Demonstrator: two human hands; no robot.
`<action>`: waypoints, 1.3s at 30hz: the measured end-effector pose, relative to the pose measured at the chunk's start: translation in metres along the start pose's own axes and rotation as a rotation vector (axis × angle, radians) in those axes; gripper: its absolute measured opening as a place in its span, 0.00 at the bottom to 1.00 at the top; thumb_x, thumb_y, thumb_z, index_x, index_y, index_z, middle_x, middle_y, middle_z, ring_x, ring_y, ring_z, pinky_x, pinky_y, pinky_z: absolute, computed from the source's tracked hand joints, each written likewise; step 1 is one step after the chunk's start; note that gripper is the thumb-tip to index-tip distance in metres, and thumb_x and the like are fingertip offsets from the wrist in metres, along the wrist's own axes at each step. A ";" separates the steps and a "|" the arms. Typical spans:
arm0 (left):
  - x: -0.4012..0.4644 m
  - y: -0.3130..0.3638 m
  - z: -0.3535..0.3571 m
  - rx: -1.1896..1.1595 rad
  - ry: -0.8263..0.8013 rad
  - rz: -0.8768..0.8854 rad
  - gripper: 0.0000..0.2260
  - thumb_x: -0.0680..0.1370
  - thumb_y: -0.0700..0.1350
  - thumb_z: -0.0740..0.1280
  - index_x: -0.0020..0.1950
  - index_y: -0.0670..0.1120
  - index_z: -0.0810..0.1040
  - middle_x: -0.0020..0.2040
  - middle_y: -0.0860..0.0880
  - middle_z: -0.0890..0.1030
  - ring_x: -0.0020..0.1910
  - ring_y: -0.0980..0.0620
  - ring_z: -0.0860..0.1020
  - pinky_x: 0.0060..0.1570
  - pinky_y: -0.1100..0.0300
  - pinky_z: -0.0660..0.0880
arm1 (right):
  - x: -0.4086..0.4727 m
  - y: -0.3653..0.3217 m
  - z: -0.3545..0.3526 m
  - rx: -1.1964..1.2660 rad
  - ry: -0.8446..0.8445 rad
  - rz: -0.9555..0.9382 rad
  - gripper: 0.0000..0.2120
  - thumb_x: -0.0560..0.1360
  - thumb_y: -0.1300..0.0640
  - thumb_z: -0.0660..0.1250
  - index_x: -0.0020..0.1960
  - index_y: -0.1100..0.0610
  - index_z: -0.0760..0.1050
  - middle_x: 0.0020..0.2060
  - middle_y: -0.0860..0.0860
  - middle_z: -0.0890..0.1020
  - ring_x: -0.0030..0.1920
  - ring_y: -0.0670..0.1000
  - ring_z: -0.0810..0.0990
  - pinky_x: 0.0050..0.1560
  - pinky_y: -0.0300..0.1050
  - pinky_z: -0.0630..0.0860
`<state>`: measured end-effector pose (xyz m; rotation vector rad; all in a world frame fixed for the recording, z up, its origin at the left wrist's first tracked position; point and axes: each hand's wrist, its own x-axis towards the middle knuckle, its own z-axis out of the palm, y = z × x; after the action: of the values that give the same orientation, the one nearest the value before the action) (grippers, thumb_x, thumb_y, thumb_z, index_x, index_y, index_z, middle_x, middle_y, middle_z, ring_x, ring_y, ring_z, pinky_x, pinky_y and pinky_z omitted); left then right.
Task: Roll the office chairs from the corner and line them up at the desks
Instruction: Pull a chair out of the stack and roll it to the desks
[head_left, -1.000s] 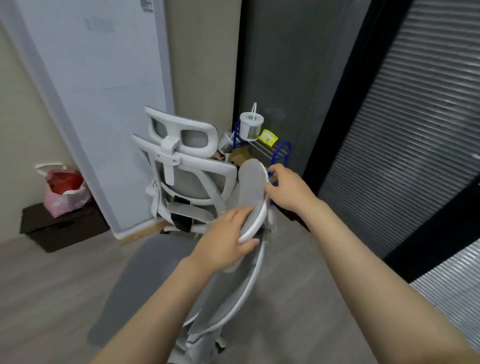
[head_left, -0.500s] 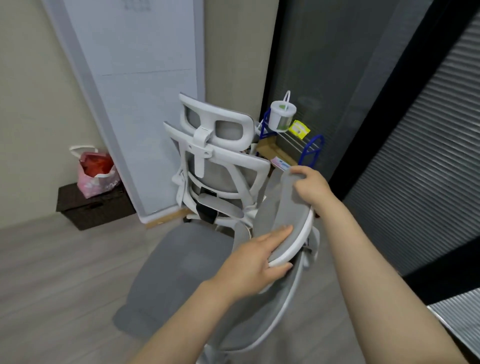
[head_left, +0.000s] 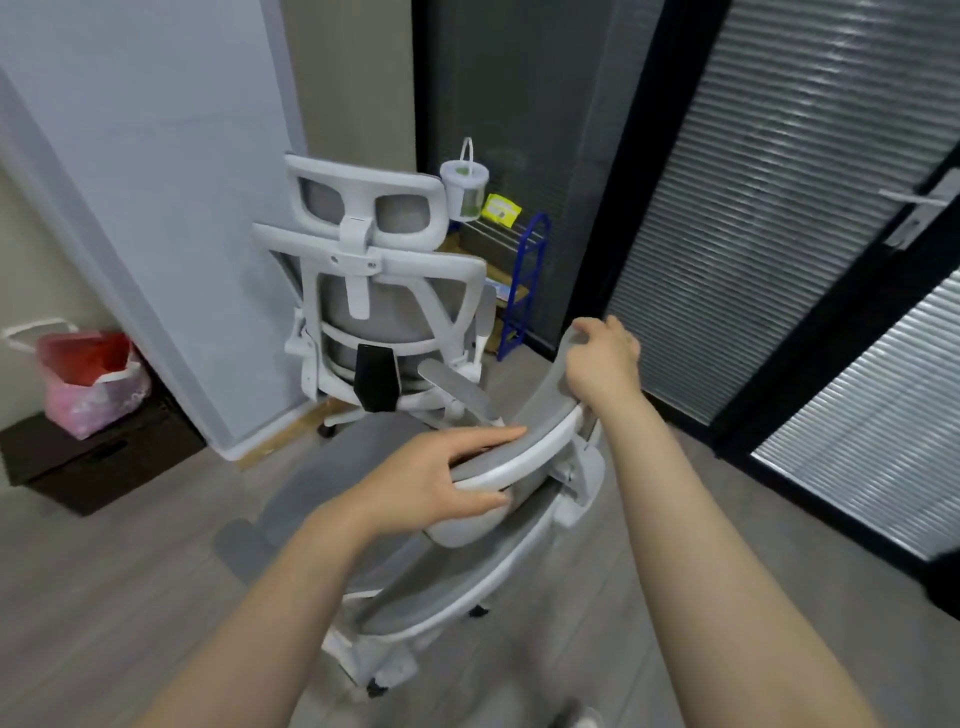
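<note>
Near chair (head_left: 467, 561): grey mesh w/ white frame, stood on the wood floor (head_left: 104, 597) right in front of the person, headrest (head_left: 524, 447) uppermost.
Left hand (head_left: 431, 488): gripped the headrest's near end, thumb under the white rim, fingers laid flat along the grey pad.
Right hand (head_left: 602, 358): curled over the headrest's far tip, holding it.
Second chair (head_left: 379, 291): same make, behind the first, back toward us, close to the pale panel (head_left: 156, 182) in the corner.
Blue rack (head_left: 524, 275): beside second chair; clear tub (head_left: 464, 189) and yellow packet (head_left: 501, 210) on top.
Left side: pink bag (head_left: 88, 384) on a dark box (head_left: 88, 462), contents prob. red, hard to tell.
</note>
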<state>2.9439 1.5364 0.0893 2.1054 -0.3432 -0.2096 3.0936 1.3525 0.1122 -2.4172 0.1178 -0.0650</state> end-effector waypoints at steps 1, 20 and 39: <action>-0.008 0.001 -0.004 -0.009 -0.026 -0.003 0.29 0.71 0.48 0.75 0.68 0.65 0.70 0.66 0.68 0.72 0.65 0.70 0.69 0.66 0.66 0.66 | -0.014 -0.001 -0.002 -0.021 0.000 -0.024 0.26 0.76 0.65 0.54 0.71 0.49 0.68 0.78 0.53 0.56 0.77 0.57 0.52 0.75 0.54 0.56; -0.097 0.080 0.077 0.920 0.115 0.106 0.22 0.71 0.66 0.59 0.61 0.59 0.71 0.50 0.55 0.81 0.47 0.52 0.79 0.39 0.55 0.75 | -0.229 0.095 -0.059 -0.127 0.158 -0.304 0.12 0.81 0.47 0.53 0.45 0.48 0.73 0.69 0.45 0.72 0.75 0.49 0.56 0.76 0.52 0.47; -0.250 0.178 0.218 0.962 -0.146 0.428 0.23 0.70 0.67 0.60 0.65 0.69 0.65 0.54 0.64 0.80 0.50 0.55 0.79 0.41 0.57 0.71 | -0.519 0.217 -0.169 -0.260 0.357 -0.198 0.17 0.79 0.42 0.52 0.50 0.49 0.77 0.46 0.40 0.77 0.60 0.45 0.67 0.75 0.48 0.45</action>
<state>2.6177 1.3533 0.1287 2.8709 -1.1445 0.0871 2.5497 1.1326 0.0879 -2.6462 0.0500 -0.6058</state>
